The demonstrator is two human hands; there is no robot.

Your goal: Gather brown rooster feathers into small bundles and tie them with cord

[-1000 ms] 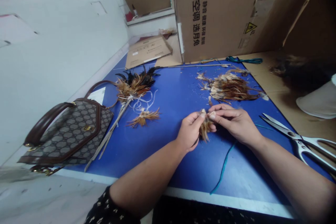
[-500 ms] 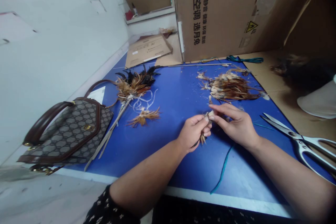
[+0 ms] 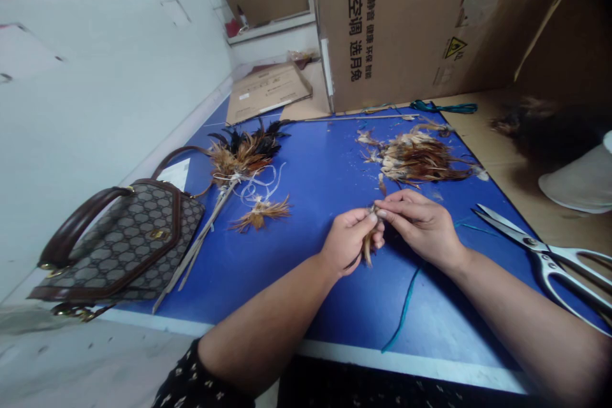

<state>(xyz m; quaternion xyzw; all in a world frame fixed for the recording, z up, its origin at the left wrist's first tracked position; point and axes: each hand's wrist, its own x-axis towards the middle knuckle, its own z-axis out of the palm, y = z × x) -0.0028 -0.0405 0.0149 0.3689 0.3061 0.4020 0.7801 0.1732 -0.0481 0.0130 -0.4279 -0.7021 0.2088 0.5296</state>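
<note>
My left hand point(image 3: 348, 242) pinches a small bunch of brown feathers point(image 3: 368, 247) over the blue table point(image 3: 306, 280). My right hand point(image 3: 421, 224) meets it from the right, fingertips on the top of the same bunch. A pile of loose brown feathers point(image 3: 417, 158) lies just beyond my hands. To the left lie a small feather tuft point(image 3: 261, 211) and a feather duster on a stick point(image 3: 239, 156) with white string. A teal cord point(image 3: 406, 306) runs from under my right wrist toward the table's near edge.
A patterned handbag point(image 3: 119, 243) sits at the table's left edge. Large scissors point(image 3: 549, 255) lie at the right. A big cardboard box point(image 3: 421, 19) stands behind, with a thin stick point(image 3: 363, 118) and teal string point(image 3: 444, 107) at its foot. A white object point(image 3: 581, 182) is far right.
The feather bunch between my fingers looks smaller and tighter than a second ago. My right fingers have shifted slightly along its top; both hands stay in the same spot.
</note>
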